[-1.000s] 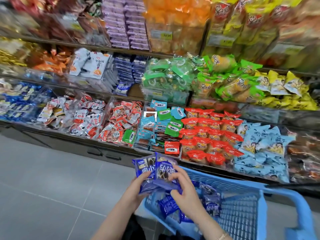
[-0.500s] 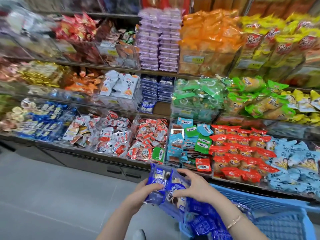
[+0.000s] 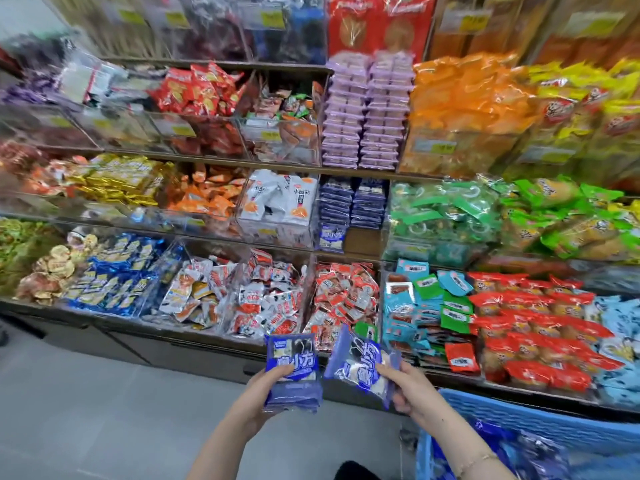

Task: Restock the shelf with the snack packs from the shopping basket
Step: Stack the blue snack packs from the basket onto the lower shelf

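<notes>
Left fingers (image 3: 274,373) gripping pack stack (image 3: 292,365), right fingers (image 3: 390,370) gripping pack (image 3: 356,367)

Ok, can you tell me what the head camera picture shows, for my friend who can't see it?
Two hands each hold blue snack packs in front of a shop shelf packed with colourful snacks: the left hand grips a stack, the right hand a few. A blue basket with more blue packs sits at the lower right.

Bright, even light; edges blurred and bowed; plastic glares.
</notes>
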`<state>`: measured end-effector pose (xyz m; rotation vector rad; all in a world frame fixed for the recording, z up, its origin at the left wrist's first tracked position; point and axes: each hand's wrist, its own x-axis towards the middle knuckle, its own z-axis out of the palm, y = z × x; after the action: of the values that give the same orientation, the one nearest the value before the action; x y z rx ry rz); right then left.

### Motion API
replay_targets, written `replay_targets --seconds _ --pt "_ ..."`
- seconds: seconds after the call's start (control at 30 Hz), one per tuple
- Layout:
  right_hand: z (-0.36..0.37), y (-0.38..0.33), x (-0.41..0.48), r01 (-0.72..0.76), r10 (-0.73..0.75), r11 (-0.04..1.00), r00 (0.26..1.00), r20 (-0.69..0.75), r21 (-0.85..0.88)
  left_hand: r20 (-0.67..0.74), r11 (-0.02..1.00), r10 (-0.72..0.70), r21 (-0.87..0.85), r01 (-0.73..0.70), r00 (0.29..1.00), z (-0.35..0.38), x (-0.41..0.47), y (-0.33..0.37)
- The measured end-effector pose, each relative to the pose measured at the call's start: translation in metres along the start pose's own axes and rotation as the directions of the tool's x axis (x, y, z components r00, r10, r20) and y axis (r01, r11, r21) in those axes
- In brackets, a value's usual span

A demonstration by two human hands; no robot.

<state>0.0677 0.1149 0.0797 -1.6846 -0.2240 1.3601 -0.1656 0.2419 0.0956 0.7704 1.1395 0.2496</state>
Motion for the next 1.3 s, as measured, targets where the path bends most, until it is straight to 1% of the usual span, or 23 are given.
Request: replay_targets --seconds 0.1,0.23,0.3,0.43,0.57,0.7,0.8,0.9,1.03,1.1,1.2,1.27,1.3 --pt "0.0 0.002 0.015 -0.06 0.068 0.98 0.997 -0.037 0.19 -0.019 0.998 -0.013 -0.06 0.011 1.0 -0.007 0.013 0.012" --pt "0.004 -0.011 0.043 -0.103 0.116 0.923 0.993 -0.012 0.37 -0.051 0.988 -0.008 -0.152 0.001 0.999 -0.016 0.035 0.03" --pt "0.006 -0.025 0.063 -0.12 0.139 0.896 0.99 -0.015 0.427 -0.066 0.985 0.0 -0.175 -0.012 0.998 -0.018 0.047 0.043" --pt "0.017 -0.067 0.108 -0.071 0.09 0.882 0.996 -0.021 0.466 -0.08 0.974 0.042 -0.217 -0.058 0.996 -0.017 0.071 0.083" --pt "0.032 -0.119 0.158 -0.027 0.053 0.887 0.998 -0.042 0.462 -0.087 0.964 0.108 -0.236 -0.126 0.99 -0.011 0.096 0.129" --pt "0.04 -0.179 0.202 0.041 0.012 0.863 0.995 -0.102 0.503 -0.126 0.933 0.171 -0.299 -0.202 0.977 -0.006 0.111 0.156" --pt "0.046 -0.225 0.232 0.097 -0.025 0.832 0.99 -0.138 0.546 -0.165 0.92 0.162 -0.33 -0.209 0.973 -0.009 0.118 0.165" --pt "0.055 -0.263 0.262 0.122 -0.041 0.787 0.988 -0.146 0.605 -0.177 0.918 0.136 -0.347 -0.191 0.975 -0.015 0.123 0.173" --pt "0.068 -0.294 0.292 0.123 -0.033 0.776 0.987 -0.155 0.619 -0.177 0.923 0.123 -0.342 -0.179 0.976 -0.029 0.131 0.184" --pt "0.075 -0.306 0.3 0.111 -0.036 0.778 0.99 -0.133 0.618 -0.161 0.92 0.131 -0.347 -0.18 0.978 -0.036 0.134 0.192" --pt "0.082 -0.317 0.306 0.138 -0.067 0.766 0.989 -0.135 0.628 -0.148 0.924 0.156 -0.329 -0.198 0.977 -0.043 0.139 0.205" --pt "0.085 -0.318 0.309 0.167 -0.083 0.783 0.983 -0.164 0.6 -0.138 0.924 0.169 -0.323 -0.205 0.976 -0.047 0.143 0.213" --pt "0.087 -0.319 0.313 0.16 -0.055 0.8 0.979 -0.195 0.579 -0.131 0.925 0.175 -0.319 -0.208 0.976 -0.047 0.145 0.217"
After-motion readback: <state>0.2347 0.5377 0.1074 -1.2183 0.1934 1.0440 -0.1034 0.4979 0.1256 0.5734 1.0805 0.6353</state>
